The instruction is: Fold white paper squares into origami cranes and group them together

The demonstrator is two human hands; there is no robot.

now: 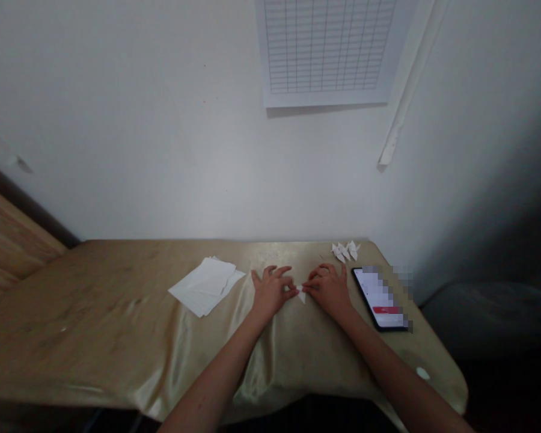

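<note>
A small folded white paper [302,295] is held between my two hands, just above or on the cloth; its lower end comes to a point. My left hand [271,291] pinches its left side with thumb and forefinger, the other fingers spread. On the opposite side my right hand [330,290] pinches it the same way. The fingertips hide much of the paper's upper part. Left of my hands lies a loose stack of white paper sheets [202,285]. Several small folded paper figures [345,251] sit near the back edge, beyond my right hand.
To the right, a phone [381,299] with its screen lit lies on the table. The gold tablecloth [130,325] is wrinkled towards the front. A small white scrap [422,373] rests near the right edge. Behind is a wall with a printed grid sheet [327,54].
</note>
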